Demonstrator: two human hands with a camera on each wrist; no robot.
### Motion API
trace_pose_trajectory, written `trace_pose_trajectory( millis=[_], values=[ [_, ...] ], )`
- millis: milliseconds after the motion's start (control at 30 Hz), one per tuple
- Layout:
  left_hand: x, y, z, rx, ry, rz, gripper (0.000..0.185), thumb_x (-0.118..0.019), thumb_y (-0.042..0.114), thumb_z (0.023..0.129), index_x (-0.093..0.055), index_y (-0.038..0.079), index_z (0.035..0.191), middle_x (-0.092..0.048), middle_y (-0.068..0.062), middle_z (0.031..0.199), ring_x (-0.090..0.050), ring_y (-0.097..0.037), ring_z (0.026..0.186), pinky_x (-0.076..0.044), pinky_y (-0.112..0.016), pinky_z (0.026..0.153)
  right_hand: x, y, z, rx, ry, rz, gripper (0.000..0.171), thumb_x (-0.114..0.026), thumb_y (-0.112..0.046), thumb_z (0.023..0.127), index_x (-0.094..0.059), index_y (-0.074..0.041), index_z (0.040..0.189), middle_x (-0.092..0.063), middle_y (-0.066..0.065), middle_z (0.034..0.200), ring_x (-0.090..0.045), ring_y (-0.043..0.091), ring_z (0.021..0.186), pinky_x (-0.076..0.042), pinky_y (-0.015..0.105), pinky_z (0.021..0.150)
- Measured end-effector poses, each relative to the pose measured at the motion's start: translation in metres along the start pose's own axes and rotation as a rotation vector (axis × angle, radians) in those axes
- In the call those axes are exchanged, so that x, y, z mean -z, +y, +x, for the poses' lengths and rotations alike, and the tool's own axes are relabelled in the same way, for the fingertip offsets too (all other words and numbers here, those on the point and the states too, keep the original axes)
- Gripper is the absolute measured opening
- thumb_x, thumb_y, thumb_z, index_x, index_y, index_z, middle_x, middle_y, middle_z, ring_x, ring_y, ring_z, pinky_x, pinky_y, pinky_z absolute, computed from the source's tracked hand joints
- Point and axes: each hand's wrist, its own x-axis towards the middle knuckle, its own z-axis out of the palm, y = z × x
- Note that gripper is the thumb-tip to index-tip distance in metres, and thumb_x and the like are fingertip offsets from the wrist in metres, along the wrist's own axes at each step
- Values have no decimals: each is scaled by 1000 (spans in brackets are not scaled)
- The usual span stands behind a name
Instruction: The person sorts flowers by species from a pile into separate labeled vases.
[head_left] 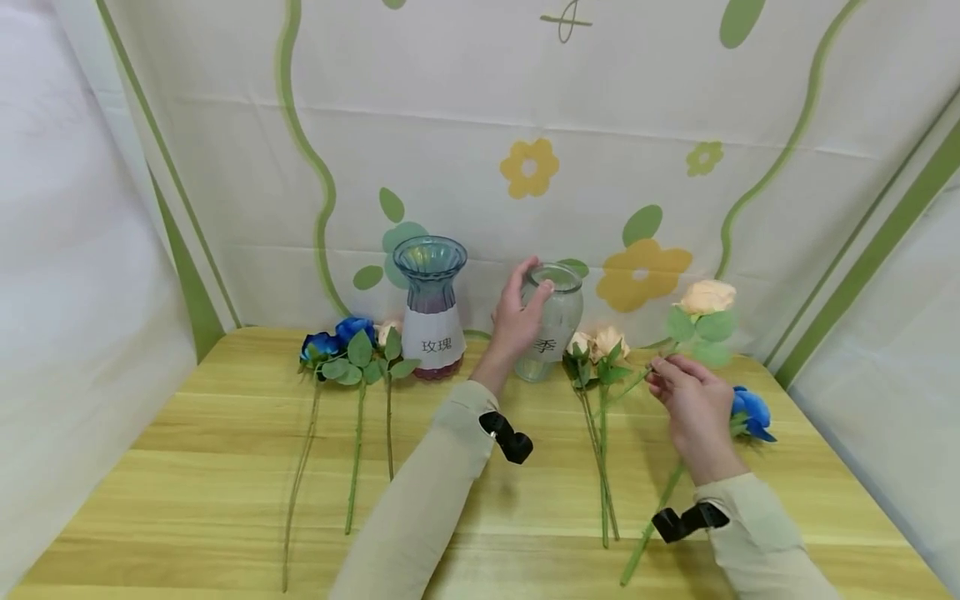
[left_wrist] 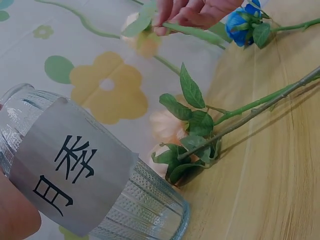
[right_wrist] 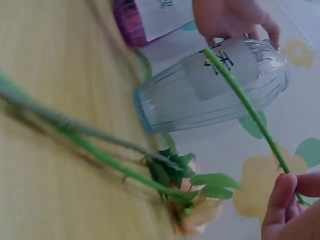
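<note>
Pinching one flower stem (right_wrist: 249, 104): right hand (head_left: 697, 408); fingers curled round one clear vase (head_left: 564, 315): left hand (head_left: 516, 323); lying nearby: three blue flowers (head_left: 354, 331), three pale flowers (head_left: 609, 342)

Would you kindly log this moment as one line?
left hand: holds upright clear vase | right hand: pinches peach flower | peach flower: outside clear vase

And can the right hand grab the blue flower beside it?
Probably, yes. The blue flower lies close beside the right hand, with nothing seen lying on its bloom. But that hand holds a peach flower, so it might need to let go first.
</note>
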Motion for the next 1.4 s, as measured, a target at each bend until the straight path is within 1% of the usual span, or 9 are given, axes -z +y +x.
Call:
trace_pose_trajectory(
  millis=[67,133,233,333,500,700,900,1067,1400],
  values=[
    [-1,0,0,1,1,-6,57,-56,37,108,-41,28,163,-45,6,168,-37,-26,159,-4,-62,131,-6,-2,1,35,43,76,25,-79,-10,96,-70,-9,119,-77,-2,98,-73,12,83,-62,22,68],
    [-1,0,0,-1,2,-6,56,-56,37,108,-42,28,162,-45,6,168,-37,-26,159,-4,-62,131,-10,-4,0,59,65,147,26,-79,-11,96,-70,-8,121,-76,0,99,-73,14,83,-62,22,68],
    [-2,0,0,-3,5,-6,56,-55,37,108,-42,28,162,-45,7,168,-37,-26,159,-3,-63,131,-18,-7,1,87,91,261,23,-79,-10,95,-73,-6,117,-78,5,99,-72,15,81,-62,23,67],
    [-2,0,0,3,12,-5,57,-56,39,108,-42,29,162,-46,7,168,-38,-26,158,-3,-63,131,-26,-12,2,96,87,369,19,-77,-9,97,-73,-4,115,-77,8,100,-71,17,83,-61,23,69],
    [-3,0,0,-5,22,-9,56,-56,38,107,-43,28,161,-47,7,167,-39,-26,157,-3,-62,131,-42,-23,2,124,115,522,10,-75,-8,98,-71,-4,106,-73,10,97,-69,19,85,-58,23,69],
    [-5,0,1,-11,14,-11,56,-56,37,108,-43,28,162,-46,7,167,-38,-26,158,-2,-64,131,-58,-33,-1,194,166,668,18,-79,-10,95,-67,-2,105,-75,13,101,-72,21,85,-59,24,68],
    [-6,0,0,-1,29,-1,55,-55,37,108,-43,29,161,-46,9,167,-37,-25,159,0,-66,130,-77,-34,-4,240,160,704,18,-79,-8,95,-62,-3,98,-73,12,99,-72,22,82,-58,25,67],
    [-5,-1,0,-5,31,-1,55,-56,37,108,-43,29,161,-46,9,167,-37,-26,159,-1,-66,130,-95,-31,-4,307,139,696,15,-78,-7,95,-64,-4,97,-73,12,98,-72,22,81,-58,25,69],
    [-5,-1,0,-3,32,-7,56,-56,36,108,-43,29,161,-46,8,168,-38,-26,158,-2,-64,130,-130,-21,-1,444,107,600,10,-78,-4,95,-69,-5,96,-74,10,90,-70,20,74,-59,25,69]
  ],
)
